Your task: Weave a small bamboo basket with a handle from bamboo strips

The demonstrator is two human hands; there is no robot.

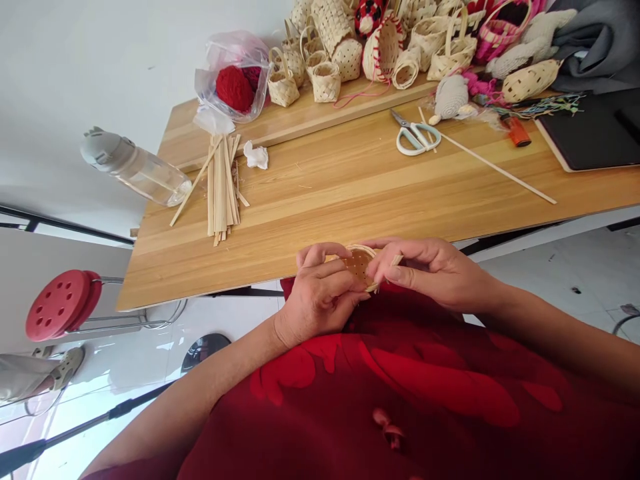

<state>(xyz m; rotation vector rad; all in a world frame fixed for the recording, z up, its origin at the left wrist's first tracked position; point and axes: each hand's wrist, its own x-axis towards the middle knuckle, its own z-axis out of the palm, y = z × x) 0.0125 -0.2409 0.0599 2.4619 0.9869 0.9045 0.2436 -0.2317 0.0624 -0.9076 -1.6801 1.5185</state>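
A small round woven basket (pixel 358 263), pale at the rim and brown inside with rows of holes, is held at the table's front edge, close to the red clothing. My left hand (pixel 325 287) is closed around its left side, fingers over the rim and thumb below. On the right side, my right hand (pixel 430 270) pinches a thin pale strip (pixel 397 259) whose end sticks up between thumb and fingers. Its fingertips reach the basket's rim. Both hands cover much of the basket, so where the strip runs is hidden.
Flat wooden strips (pixel 223 190) lie beside a water bottle (pixel 137 167). Scissors (pixel 417 133) and a long thin stick (pixel 500 167) lie farther back. Finished woven baskets (pixel 327 80) and red yarn (pixel 235 89) crowd the raised back ledge. A red stool (pixel 57 305) stands left.
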